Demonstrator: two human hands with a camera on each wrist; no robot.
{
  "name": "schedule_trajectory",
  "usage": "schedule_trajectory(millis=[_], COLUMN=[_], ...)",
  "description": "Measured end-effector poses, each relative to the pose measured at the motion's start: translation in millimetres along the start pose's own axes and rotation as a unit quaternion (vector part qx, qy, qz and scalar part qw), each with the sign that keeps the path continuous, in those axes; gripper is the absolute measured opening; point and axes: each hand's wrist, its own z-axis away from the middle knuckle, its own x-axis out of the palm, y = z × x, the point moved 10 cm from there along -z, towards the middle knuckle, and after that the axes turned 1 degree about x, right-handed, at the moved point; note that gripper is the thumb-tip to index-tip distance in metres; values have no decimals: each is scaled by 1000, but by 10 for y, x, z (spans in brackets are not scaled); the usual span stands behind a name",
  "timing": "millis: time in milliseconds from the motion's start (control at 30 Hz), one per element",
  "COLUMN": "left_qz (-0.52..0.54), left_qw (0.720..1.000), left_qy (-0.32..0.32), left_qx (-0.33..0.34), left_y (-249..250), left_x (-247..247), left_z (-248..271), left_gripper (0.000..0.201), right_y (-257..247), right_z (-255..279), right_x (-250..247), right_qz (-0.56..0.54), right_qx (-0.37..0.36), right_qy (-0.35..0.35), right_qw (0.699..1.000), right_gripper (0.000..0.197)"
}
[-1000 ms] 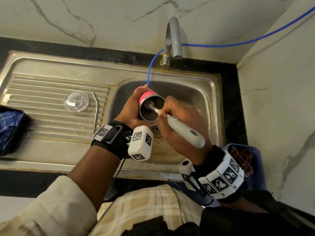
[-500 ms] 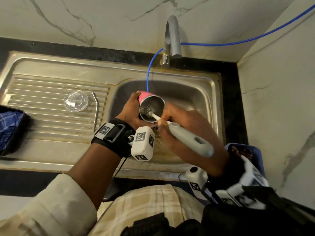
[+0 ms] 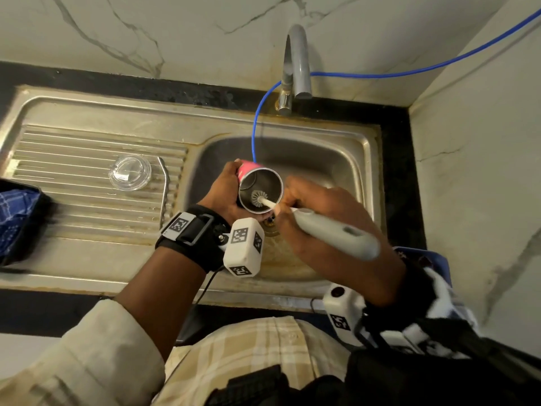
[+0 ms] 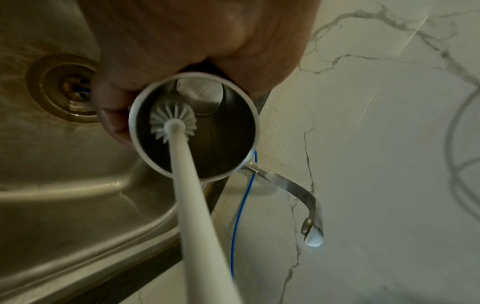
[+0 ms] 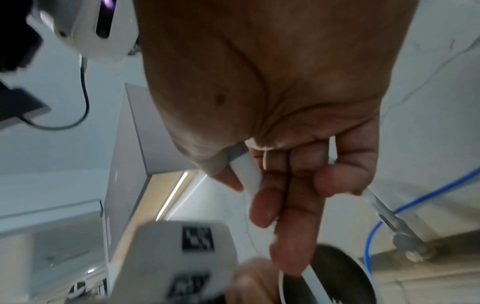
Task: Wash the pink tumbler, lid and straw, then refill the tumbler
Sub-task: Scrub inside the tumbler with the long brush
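Note:
My left hand (image 3: 227, 190) grips the pink tumbler (image 3: 259, 187) over the sink basin (image 3: 328, 162), tilted so its steel mouth faces me. My right hand (image 3: 319, 218) holds the grey handle of a bottle brush (image 3: 333, 232); its white bristle head (image 4: 172, 120) sits inside the tumbler (image 4: 194, 125), near the wall. The clear lid (image 3: 130, 172) lies on the ribbed drainboard at the left, and the bent metal straw (image 3: 165, 189) lies just right of it. In the right wrist view my fingers (image 5: 293, 205) curl round the brush shaft (image 5: 246, 172) above the tumbler rim (image 5: 363, 267).
A grey tap (image 3: 297, 63) rises behind the basin, and a thin blue hose (image 3: 256, 124) hangs from it toward the tumbler. The drain (image 4: 70, 88) lies under my hands. A blue checked cloth (image 3: 14, 212) lies at the far left; a blue bin (image 3: 424, 259) stands at the right.
The tumbler's mouth has turned more toward me, showing less pink. My right hand has drawn back toward me and to the right, with the brush head staying inside the tumbler.

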Motion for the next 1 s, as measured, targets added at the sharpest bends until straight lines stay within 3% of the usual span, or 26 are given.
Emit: schedule_trajectory(millis=[133, 267, 433, 567, 700, 867, 1000], left_qz=[1, -37, -22, -4, 20, 12, 49], left_qw=[999, 997, 1000, 1000, 999, 1000, 999], left_qy=[-27, -5, 16, 9, -26, -3, -3], left_qx=[24, 71, 13, -14, -3, -16, -17], left_y=[11, 148, 6, -116, -94, -42, -43], left_x=[154, 35, -38, 34, 152, 5, 6], left_z=[23, 58, 124, 114, 145, 188, 185], left_gripper=[55, 44, 54, 59, 61, 59, 63], right_y=[167, 245, 183, 298, 355, 217, 122], right_z=[-112, -7, 156, 47, -73, 23, 46], right_x=[245, 128, -124, 72, 233, -21, -165], right_qz=[-34, -96, -120, -101, -88, -132, -152], right_qx=[6, 36, 52, 47, 49, 96, 90], right_qy=[18, 5, -2, 4, 8, -17, -25], right_qw=[999, 995, 991, 994, 995, 986, 984], right_gripper=[19, 14, 15, 16, 16, 18, 19])
